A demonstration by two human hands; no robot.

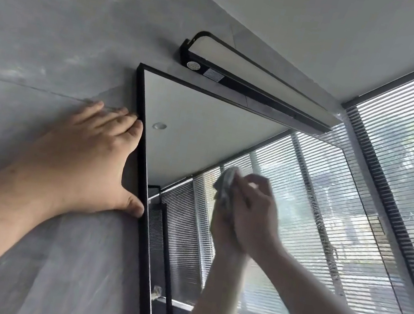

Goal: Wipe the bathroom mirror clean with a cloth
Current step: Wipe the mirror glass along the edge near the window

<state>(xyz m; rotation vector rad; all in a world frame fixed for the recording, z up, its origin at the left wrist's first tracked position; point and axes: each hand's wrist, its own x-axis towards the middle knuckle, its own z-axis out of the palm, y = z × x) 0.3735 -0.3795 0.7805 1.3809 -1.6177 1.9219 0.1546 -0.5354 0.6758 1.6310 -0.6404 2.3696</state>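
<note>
A black-framed mirror [194,127] hangs on the grey wall and reflects the ceiling and window blinds. My right hand [254,208] presses a bunched grey cloth [227,185] against the glass near the mirror's middle; its reflection meets it on the glass. My left hand [90,159] lies flat and open on the wall, fingers and thumb touching the mirror's left frame edge.
A black bar lamp [254,82] is mounted just above the mirror's top edge. Windows with horizontal blinds [405,162] fill the right side. The grey tiled wall [43,33] stretches to the left, and the white ceiling is above.
</note>
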